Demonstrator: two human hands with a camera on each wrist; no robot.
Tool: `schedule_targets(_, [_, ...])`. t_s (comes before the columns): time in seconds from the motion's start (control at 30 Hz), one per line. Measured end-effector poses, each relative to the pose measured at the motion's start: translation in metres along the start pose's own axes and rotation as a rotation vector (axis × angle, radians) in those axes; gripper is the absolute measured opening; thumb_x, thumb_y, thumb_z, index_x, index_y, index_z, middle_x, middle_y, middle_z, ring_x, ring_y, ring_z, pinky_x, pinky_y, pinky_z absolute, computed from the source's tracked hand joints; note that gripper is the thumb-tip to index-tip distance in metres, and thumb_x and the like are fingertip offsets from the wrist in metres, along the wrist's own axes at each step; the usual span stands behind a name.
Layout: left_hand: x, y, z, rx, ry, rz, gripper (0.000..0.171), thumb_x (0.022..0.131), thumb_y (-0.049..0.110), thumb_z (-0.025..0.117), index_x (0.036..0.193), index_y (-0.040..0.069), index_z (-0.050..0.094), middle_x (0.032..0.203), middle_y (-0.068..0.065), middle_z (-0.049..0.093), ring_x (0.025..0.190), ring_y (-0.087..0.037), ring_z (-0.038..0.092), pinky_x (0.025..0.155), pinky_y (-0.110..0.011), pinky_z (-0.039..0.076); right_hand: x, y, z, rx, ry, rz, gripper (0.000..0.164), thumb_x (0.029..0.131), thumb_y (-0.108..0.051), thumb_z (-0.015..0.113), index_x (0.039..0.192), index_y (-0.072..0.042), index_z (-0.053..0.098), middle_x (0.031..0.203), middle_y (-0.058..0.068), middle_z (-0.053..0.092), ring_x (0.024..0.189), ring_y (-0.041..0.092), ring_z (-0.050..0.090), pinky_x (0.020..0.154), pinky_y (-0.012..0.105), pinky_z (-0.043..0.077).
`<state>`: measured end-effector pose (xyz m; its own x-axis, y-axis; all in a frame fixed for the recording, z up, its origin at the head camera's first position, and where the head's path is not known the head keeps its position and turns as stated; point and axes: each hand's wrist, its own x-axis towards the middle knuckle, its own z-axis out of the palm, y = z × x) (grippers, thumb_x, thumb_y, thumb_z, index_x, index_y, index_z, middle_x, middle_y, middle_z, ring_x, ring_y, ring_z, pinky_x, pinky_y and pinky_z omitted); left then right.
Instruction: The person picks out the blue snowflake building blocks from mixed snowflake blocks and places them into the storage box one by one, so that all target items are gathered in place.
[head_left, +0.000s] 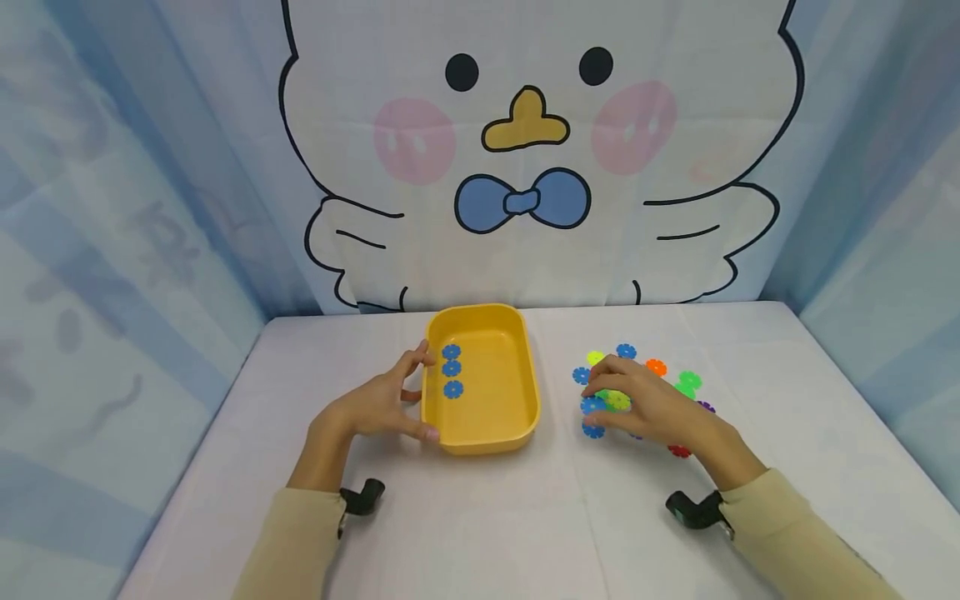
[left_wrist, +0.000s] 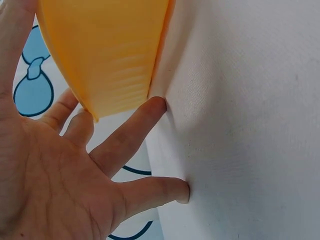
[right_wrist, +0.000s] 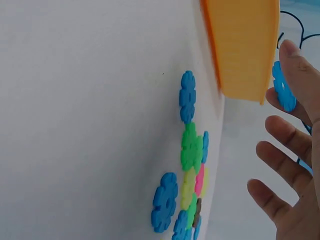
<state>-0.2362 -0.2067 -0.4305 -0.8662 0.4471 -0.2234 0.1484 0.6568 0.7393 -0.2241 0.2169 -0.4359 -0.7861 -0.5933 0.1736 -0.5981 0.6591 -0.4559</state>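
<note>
A yellow rectangular tray [head_left: 495, 375] lies on the table, with three blue snowflake discs [head_left: 452, 367] in a column along its left side. My left hand [head_left: 375, 404] is at the tray's left side, thumb by the near corner and fingers spread along the wall. In the left wrist view two fingertips [left_wrist: 159, 104] rest on the tabletop. To the right of the tray, my right hand [head_left: 648, 404] pinches a blue snowflake disc [right_wrist: 283, 86] between thumb and forefinger, its other fingers loose. Beneath and around that hand lie loose discs, partly hidden by it.
Among the loose discs are orange [head_left: 656, 367], green [head_left: 689, 381], red [head_left: 680, 452] and yellow [head_left: 618, 401] ones, some overlapping. A white cloth covers the table [head_left: 480, 525]. Behind it hangs a curtain [head_left: 525, 267] with a printed cartoon; more curtains flank both sides.
</note>
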Motion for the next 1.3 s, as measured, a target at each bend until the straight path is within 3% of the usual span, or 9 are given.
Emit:
schedule_targets(0.2, [0.003, -0.001, 0.001, -0.001, -0.012, 0.019, 0.111, 0.072, 0.042, 0.094, 0.156, 0.023, 0.024, 0.173, 0.012, -0.004, 0.135, -0.033, 0.057, 0.119, -0.056, 0.036, 0.010, -0.006, -0.002, 0.006, 0.025, -0.031, 0.028, 0.090, -0.049, 0.077, 0.108, -0.028, 0.075, 0.120, -0.007, 0.059, 0.112, 0.015, 0.056, 0.096, 0.044, 0.057])
schedule_targets(0.67, [0.002, 0.000, 0.001, 0.004, 0.000, -0.010, 0.115, 0.070, 0.044, 0.095, 0.157, 0.027, 0.023, 0.172, 0.016, -0.004, 0.136, -0.032, 0.057, 0.119, -0.057, 0.036, 0.045, -0.029, -0.002, 0.081, 0.077, -0.121, 0.030, 0.088, -0.044, 0.081, 0.110, -0.025, 0.075, 0.118, -0.008, 0.061, 0.112, 0.012, 0.058, 0.100, 0.042, 0.056])
schedule_targets(0.93, [0.001, -0.001, 0.002, -0.001, 0.011, -0.011, 0.115, 0.069, 0.045, 0.095, 0.157, 0.027, 0.023, 0.172, 0.016, -0.003, 0.136, -0.032, 0.057, 0.119, -0.058, 0.034, 0.064, -0.035, -0.002, 0.143, 0.127, -0.182, 0.029, 0.087, -0.029, 0.084, 0.111, -0.015, 0.075, 0.115, -0.003, 0.064, 0.108, 0.022, 0.062, 0.097, 0.045, 0.058])
schedule_targets(1.3, [0.001, -0.002, 0.001, -0.007, 0.006, -0.011, 0.113, 0.070, 0.044, 0.096, 0.156, 0.026, 0.025, 0.172, 0.017, -0.003, 0.135, -0.033, 0.057, 0.121, -0.057, 0.032, 0.081, -0.045, 0.008, 0.196, 0.070, -0.170, 0.029, 0.088, -0.034, 0.083, 0.111, -0.018, 0.075, 0.116, -0.005, 0.064, 0.110, 0.016, 0.060, 0.101, 0.042, 0.056])
